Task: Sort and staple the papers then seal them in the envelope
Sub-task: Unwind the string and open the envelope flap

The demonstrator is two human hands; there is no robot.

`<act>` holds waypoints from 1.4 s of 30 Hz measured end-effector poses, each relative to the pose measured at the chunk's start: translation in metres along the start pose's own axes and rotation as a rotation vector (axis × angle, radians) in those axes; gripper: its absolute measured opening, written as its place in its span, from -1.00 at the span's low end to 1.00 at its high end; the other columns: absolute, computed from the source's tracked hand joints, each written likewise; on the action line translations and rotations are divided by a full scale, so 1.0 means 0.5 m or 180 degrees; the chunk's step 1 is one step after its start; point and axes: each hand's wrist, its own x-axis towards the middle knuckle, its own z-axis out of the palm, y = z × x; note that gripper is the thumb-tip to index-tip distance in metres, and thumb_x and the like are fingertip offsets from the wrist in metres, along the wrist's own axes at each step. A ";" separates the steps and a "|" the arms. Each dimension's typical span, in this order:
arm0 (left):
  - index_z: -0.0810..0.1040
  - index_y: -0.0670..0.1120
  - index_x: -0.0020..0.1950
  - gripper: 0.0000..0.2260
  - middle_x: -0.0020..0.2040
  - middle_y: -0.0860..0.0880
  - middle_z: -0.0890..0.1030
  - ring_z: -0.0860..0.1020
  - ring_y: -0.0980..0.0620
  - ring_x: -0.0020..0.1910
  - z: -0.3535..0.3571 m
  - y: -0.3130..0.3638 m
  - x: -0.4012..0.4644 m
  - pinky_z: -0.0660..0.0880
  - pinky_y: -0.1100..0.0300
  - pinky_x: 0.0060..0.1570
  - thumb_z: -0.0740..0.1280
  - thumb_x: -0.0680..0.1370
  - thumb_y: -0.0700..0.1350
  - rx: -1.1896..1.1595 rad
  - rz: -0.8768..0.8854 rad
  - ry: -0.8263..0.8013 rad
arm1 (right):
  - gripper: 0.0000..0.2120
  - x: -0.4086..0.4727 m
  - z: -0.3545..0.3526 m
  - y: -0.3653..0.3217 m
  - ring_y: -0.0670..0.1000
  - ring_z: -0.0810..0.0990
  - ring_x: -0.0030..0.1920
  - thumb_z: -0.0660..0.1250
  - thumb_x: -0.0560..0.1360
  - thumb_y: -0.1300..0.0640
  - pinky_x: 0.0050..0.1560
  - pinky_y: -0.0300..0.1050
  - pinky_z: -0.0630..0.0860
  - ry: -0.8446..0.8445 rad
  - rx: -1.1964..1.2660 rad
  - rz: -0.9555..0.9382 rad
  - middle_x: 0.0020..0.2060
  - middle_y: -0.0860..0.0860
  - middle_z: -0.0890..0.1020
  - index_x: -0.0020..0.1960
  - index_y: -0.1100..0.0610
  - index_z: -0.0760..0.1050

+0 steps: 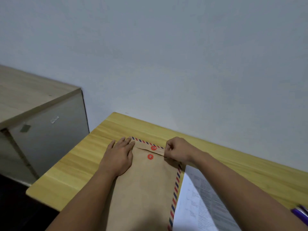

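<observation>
A brown kraft envelope (146, 189) with a red-and-blue striped border lies flat on the yellow wooden table (80, 164). Its flap is folded down. Two red button discs sit on it, one on the flap (153, 148) and one on the body (150, 156). My left hand (119, 155) lies flat, palm down, on the envelope's upper left part. My right hand (179, 150) pinches a thin white string (160, 149) that runs from the flap's disc toward my fingers. Printed papers (198, 202) lie to the right, partly under my right forearm.
Purple pens (300, 214) lie at the table's lower right edge. A light wooden cabinet (41, 117) stands to the left of the table, lower than the wall behind. A plain grey wall (166, 55) runs along the table's far edge.
</observation>
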 end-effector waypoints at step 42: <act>0.37 0.12 0.48 -0.37 0.45 0.03 0.42 0.37 -0.09 0.40 -0.054 0.347 -0.017 0.30 -0.14 0.33 0.18 0.46 0.36 -0.0593 -0.0331 -0.0121 | -0.66 -0.160 -0.024 0.118 0.04 0.67 -0.18 0.32 0.58 0.31 -0.15 -0.10 0.61 0.1641 0.2150 0.1217 0.00 0.12 0.71 0.30 0.09 0.62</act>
